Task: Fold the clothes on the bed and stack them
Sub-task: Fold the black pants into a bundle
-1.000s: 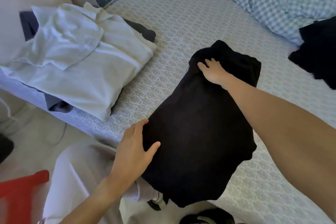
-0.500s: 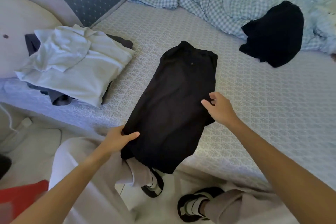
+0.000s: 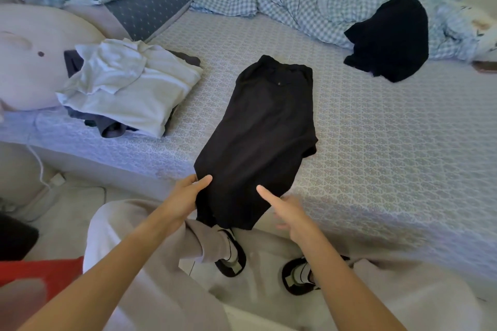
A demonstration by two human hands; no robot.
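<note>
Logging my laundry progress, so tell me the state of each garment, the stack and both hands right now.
Black garment: folded lengthwise, near end overhanging the bed edge.
Left hand: gripping its near left corner.
Right hand: at its near right edge, grip unclear.
White shirt: folded, topping the stack.
Dark garment: crumpled, unfolded.

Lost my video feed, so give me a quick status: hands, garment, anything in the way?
Left hand pinches near edge of black garment. Right hand at the same edge, grip unclear. Garment part-folded, overhanging bed. Nothing in the way.

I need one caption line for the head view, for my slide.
Left hand grips the near edge of black pants on the bed; right hand open.
</note>
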